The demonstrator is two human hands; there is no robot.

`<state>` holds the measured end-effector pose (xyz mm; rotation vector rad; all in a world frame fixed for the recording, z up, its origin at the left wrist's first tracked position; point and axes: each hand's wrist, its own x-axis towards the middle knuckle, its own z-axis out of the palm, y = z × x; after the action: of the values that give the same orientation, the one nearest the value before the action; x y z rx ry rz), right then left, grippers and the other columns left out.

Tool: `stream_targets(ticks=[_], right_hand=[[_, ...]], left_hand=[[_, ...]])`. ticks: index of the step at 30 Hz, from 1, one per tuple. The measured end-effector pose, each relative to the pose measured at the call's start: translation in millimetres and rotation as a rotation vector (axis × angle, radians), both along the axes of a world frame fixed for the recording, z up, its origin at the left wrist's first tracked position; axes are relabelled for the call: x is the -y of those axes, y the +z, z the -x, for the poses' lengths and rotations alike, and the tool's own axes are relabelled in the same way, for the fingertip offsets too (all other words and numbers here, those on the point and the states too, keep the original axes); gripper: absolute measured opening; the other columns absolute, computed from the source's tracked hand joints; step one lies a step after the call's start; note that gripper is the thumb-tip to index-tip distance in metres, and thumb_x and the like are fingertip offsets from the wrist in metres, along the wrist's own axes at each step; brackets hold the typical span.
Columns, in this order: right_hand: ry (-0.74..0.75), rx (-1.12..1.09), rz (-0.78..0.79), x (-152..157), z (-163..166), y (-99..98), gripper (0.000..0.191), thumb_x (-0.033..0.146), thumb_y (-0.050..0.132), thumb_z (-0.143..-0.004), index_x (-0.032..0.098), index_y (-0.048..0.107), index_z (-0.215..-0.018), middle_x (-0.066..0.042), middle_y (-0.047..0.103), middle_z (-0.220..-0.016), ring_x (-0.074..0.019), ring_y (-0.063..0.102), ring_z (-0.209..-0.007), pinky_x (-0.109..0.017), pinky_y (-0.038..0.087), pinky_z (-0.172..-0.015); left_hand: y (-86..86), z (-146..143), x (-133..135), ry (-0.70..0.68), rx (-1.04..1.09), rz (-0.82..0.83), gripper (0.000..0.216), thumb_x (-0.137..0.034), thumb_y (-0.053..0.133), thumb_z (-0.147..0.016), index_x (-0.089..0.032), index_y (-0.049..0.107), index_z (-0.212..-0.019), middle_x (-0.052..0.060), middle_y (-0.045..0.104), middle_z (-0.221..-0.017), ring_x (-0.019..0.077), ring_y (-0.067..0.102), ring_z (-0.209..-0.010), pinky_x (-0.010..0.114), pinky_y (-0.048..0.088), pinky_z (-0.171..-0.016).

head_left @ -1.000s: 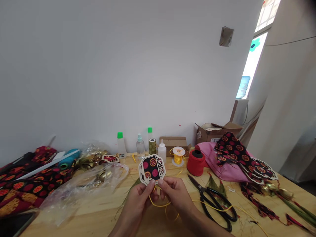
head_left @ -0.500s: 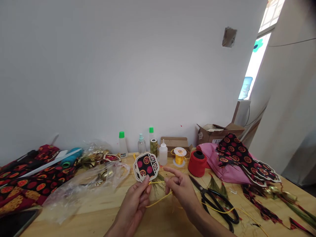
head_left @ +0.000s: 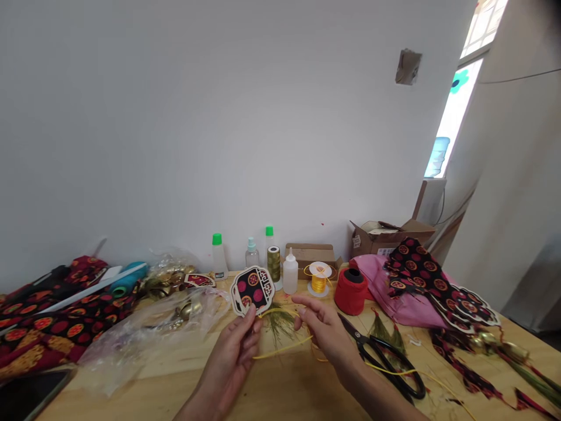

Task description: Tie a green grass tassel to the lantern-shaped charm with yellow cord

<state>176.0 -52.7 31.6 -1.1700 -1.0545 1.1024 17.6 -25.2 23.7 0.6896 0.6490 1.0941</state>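
Note:
My left hand (head_left: 234, 354) pinches the lower edge of a flat ornament (head_left: 252, 290), a white-rimmed piece covered in black cloth with red and pink circles, held up and tilted left. A yellow cord (head_left: 280, 349) runs from under it across the wooden table (head_left: 175, 380) toward my right hand (head_left: 326, 333). My right hand hovers just right of the cord with its fingers spread, and I cannot tell whether it touches the cord. Green tassel threads (head_left: 278, 324) lie between the two hands.
Black scissors (head_left: 385, 362) lie right of my right hand. Behind stand a red thread cone (head_left: 350, 290), a yellow cord spool (head_left: 318, 279), small bottles (head_left: 289, 272) and cardboard boxes (head_left: 385, 234). Patterned cloth (head_left: 52, 321) and a plastic bag (head_left: 144, 333) fill the left; pink cloth (head_left: 394, 292) and more ornaments (head_left: 460, 304) the right.
My right hand let go of the ornament and drew away to the right, fingers opening. My left hand carried the ornament left and tilted it. The yellow cord stretched out between them.

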Motion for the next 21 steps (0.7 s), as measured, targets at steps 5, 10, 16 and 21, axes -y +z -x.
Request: stream_targets(ticks=[5,10,16,21], right_hand=[[0.156,0.197,-0.057,1,0,-3.8,0.025,0.035,0.055,-0.066,0.012,0.062,-0.056,0.004,0.044,-0.044,-0.0057,0.033,-0.041,-0.018,0.024,-0.042],[0.398,0.298,0.011,7,2,-11.6,0.026,0.035,0.057,-0.066,0.013,0.064,-0.055,0.004,0.044,-0.042,-0.0054,0.032,-0.039,-0.017,0.02,-0.038],[0.467,0.463,-0.121,14,9,-16.6,0.026,0.035,0.057,-0.067,0.018,0.066,-0.085,0.002,0.053,-0.058,-0.0078,0.038,-0.048,-0.017,0.027,-0.044],[0.35,0.354,-0.162,12,15,-12.8,0.032,0.041,0.05,-0.071,0.015,0.064,-0.085,0.002,0.049,-0.054,-0.0073,0.037,-0.045,-0.018,0.027,-0.042]], left_hand=[[10.6,11,-4,0.133,-0.005,-0.098,0.009,-0.017,0.054,-0.074,-0.012,0.054,-0.066,-0.001,0.053,-0.058,0.0028,0.045,-0.043,0.008,0.033,-0.03],[12.9,12,-8,0.233,-0.017,-0.061,0.009,-0.009,0.05,-0.076,-0.012,0.057,-0.072,0.005,0.063,-0.067,0.0078,0.058,-0.051,0.011,0.043,-0.034],[8.8,5,-2,0.209,-0.064,-0.006,0.006,-0.007,0.055,-0.071,-0.011,0.059,-0.069,0.006,0.069,-0.067,0.0156,0.066,-0.064,0.013,0.05,-0.04],[6.5,-2,4,0.129,-0.029,0.034,0.004,-0.009,0.057,-0.07,-0.01,0.061,-0.071,0.009,0.071,-0.067,0.0174,0.067,-0.062,0.019,0.054,-0.047]])
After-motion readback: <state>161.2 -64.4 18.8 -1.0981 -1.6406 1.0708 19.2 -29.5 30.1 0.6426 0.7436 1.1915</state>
